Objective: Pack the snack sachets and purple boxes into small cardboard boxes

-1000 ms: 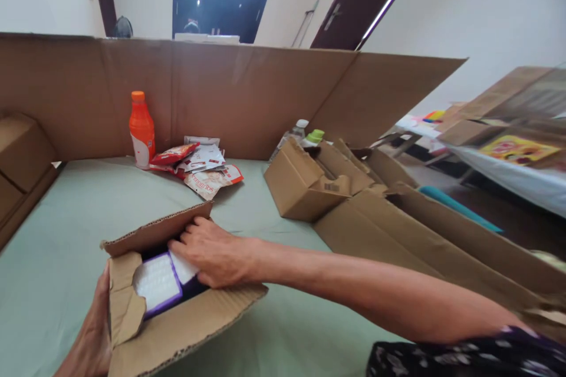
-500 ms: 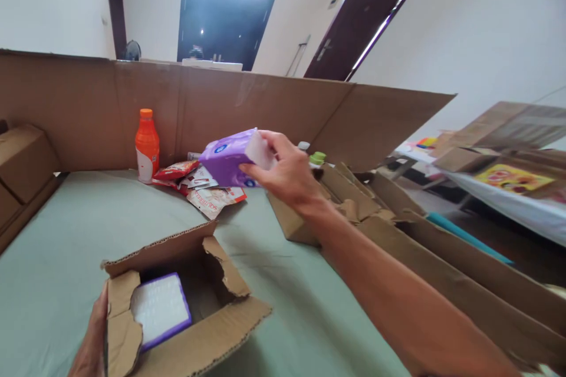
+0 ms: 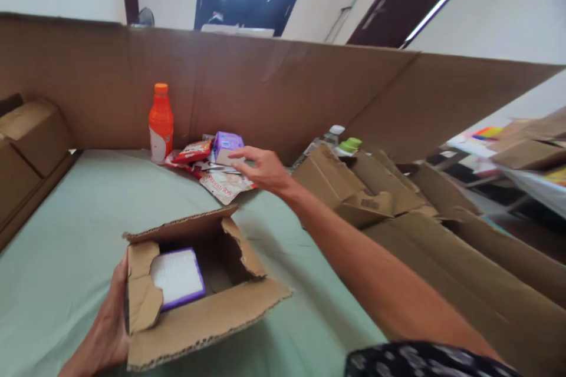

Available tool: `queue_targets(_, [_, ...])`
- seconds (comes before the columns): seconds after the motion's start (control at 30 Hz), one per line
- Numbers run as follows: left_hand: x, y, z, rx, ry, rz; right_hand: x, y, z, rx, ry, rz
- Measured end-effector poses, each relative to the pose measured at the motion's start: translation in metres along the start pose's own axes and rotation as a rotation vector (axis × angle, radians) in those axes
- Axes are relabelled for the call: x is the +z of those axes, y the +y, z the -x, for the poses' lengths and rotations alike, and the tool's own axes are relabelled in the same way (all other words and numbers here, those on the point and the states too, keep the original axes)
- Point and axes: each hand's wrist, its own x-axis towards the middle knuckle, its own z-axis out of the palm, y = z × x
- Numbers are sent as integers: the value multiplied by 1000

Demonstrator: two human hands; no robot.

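Observation:
My left hand [image 3: 112, 312] grips the left side of a small open cardboard box [image 3: 212, 321], its fingertips partly hidden. Inside the box, on the left, sits a purple-edged pack with a white top [image 3: 177, 278]. Across the table, my right hand [image 3: 267, 171] reaches out with fingers extended and apart. Its fingertips overlap the near end of a purple tissue pack [image 3: 228, 142]; I cannot tell whether they touch it. That pack rests on a heap with a red packet [image 3: 192, 151] and a pale pouch [image 3: 223, 187], against the cardboard wall.
An orange bottle [image 3: 161, 123] stands left of the heap. The cardboard wall [image 3: 247, 79] runs along the back. Opened cardboard boxes [image 3: 345, 182] crowd the right side, with a clear bottle [image 3: 333, 134] and a green cap [image 3: 351, 145] behind. More boxes [image 3: 33, 135] stand at left.
My right hand has carried the purple tissue pack left and down onto the heap, and its grip has loosened. My left hand still holds the cardboard box. The view has tilted down.

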Motion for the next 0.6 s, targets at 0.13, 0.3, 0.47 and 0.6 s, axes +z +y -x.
queue_targets(0.13, [-2,32,-12,70,-37,23,-41,-72,55,-533,-499,-448])
queue_targets(0.3, [2,26,-8,131,28,66,3,-138,76,-623,-757,-60])
queue_targets(0.47, [2,18,-9,116,33,6,34,-142,66,-649,-744,-92])
queue_targets(0.6, [3,13,-10,115,62,-39,-13,-124,79,-629,-445,-357])
